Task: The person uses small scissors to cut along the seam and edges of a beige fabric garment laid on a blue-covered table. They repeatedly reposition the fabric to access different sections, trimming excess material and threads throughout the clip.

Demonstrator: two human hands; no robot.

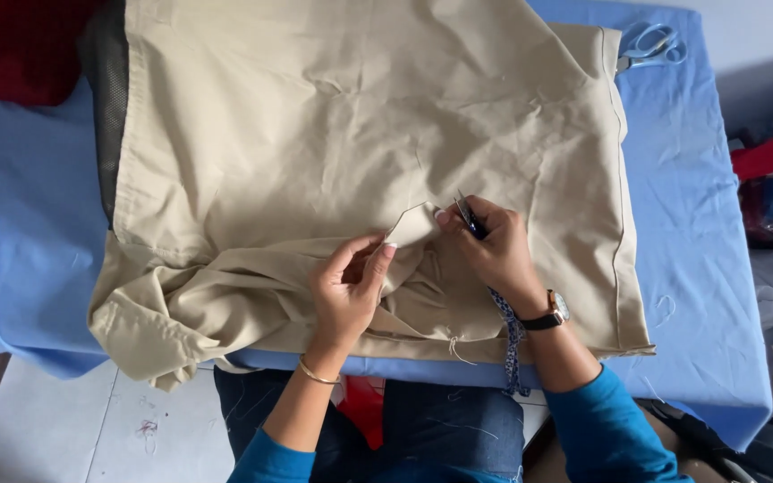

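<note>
Gripping small snips (467, 215), tips up-left, beige cloth (315, 134)

Item count, head view:

- Hands: two, left (348, 291) and right (494, 246), at centre frame.
- Beige garment (333, 134): one.
- Small snips (468, 216): one, centre.
- Light-blue scissors (650, 45): one pair, upper right.
- Blue-covered worktop (700, 268): one.
- Wristwatch (552, 311): one.
- Gold bangle (317, 376): one.
- Patterned lanyard (512, 344): one.
</note>
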